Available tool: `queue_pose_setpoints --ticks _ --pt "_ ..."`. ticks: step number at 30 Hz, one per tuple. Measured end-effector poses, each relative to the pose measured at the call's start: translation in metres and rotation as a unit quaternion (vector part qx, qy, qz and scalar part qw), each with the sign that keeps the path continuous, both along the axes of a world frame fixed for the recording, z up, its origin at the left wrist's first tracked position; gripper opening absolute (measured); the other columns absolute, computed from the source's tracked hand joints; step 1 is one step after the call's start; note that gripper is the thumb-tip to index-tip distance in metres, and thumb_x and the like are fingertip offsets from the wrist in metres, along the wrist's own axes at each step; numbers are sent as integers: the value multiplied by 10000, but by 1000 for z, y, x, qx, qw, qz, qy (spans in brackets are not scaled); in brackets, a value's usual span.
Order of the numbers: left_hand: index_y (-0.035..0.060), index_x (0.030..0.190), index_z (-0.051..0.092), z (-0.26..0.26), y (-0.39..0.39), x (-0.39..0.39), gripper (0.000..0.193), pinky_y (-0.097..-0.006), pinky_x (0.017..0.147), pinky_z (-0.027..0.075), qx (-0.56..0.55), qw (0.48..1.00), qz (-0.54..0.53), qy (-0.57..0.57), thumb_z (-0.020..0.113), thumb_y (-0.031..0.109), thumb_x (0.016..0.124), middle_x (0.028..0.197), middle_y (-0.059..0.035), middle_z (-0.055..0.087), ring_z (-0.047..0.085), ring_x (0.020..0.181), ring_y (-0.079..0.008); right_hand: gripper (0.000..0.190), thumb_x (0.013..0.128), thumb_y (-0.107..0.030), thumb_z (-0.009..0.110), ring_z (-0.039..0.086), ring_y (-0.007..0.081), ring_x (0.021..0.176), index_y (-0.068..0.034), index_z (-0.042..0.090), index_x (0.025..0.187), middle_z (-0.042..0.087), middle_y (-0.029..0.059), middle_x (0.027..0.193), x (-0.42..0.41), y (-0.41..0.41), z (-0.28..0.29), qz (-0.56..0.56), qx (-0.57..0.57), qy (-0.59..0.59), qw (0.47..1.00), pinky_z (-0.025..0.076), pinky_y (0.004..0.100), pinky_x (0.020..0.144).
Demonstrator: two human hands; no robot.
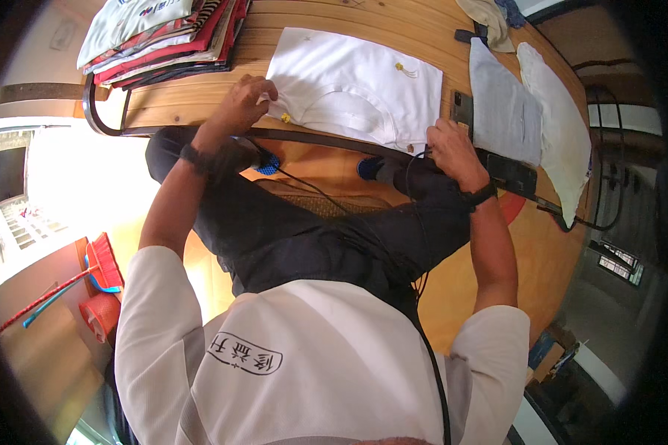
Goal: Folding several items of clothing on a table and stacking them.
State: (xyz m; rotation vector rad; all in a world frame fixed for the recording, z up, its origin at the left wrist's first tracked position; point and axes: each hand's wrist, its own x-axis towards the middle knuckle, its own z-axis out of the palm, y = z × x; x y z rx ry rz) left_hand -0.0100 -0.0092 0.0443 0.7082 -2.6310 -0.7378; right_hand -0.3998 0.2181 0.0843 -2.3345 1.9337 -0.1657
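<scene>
A white T-shirt [350,72], folded to a near rectangle, lies on the wooden table [183,111] with its round neckline towards me. Small yellow decorations show on its fabric. My left hand [245,100] pinches the shirt's left near corner between thumb and fingers. At the right near corner, the fingers of my right hand [453,150] are bent around the shirt's edge, gripping it. That fingertip contact is partly hidden by the hand itself.
A stack of folded clothes [161,44] stands at the table's far left. Right of the shirt lie a smartphone [462,105], a grey folded cloth [504,105], a white cloth [559,122] and a dark phone-like object [512,173]. A black cable [334,203] runs across my lap.
</scene>
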Motion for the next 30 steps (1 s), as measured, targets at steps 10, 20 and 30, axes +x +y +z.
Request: queue_pose_setpoints --ticks 10,20,30 --pt "57 918 606 5 35 -14 163 -432 853 454 -33 995 -65 -61 683 159 817 949 -119 608 565 959 -343 220 771 -74 684 575 364 881 -34 560 948 546 147 922 56 -14 8 -20 76 -202 976 466 436 772" --pt "94 844 640 30 30 27 172 -475 723 498 87 979 95 -159 714 238 788 793 -111 667 659 811 -354 255 745 -65 726 583 325 867 -37 550 928 543 127 896 53 -22 -15 -39 117 -206 971 466 405 765" --pt "61 1045 642 18 38 -19 303 -436 904 456 18 994 105 -33 743 228 812 1065 -122 630 577 997 -336 263 752 -116 730 576 346 907 -53 551 934 567 138 922 48 -20 -17 -36 116 -210 970 463 424 783"
